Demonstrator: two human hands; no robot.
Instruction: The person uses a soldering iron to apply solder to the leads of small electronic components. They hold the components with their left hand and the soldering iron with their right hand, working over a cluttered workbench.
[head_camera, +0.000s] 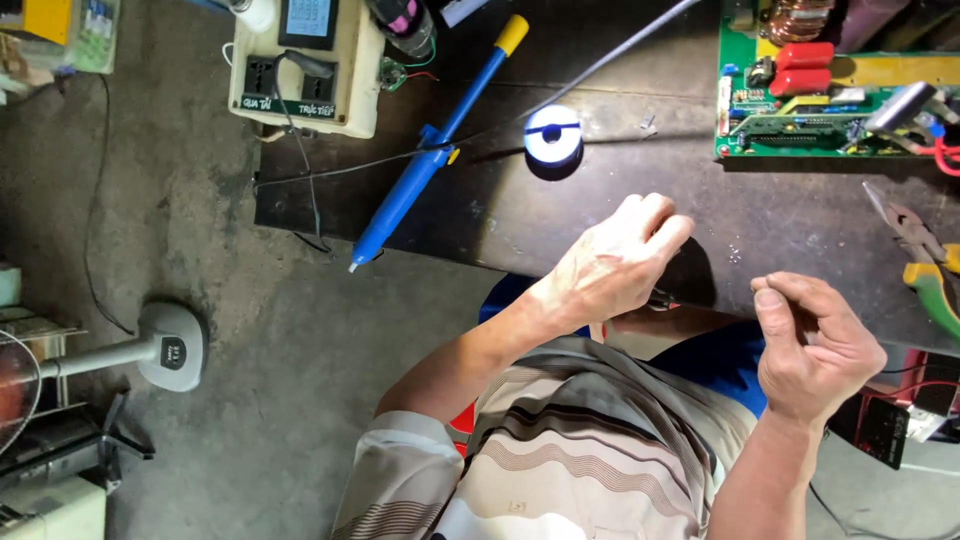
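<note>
The dark table (600, 220) carries a green circuit board (800, 100) at its far edge, a blue desoldering pump (420, 170), a solder spool (553, 135) and pliers (915, 235). The left hand (610, 265) hovers at the near edge, its grip curled around something dark that cannot be made out. The right hand (810, 350) pinches thumb to forefinger on a part too small to identify. Held past the table's edge over the lap, it could slip and be lost.
</note>
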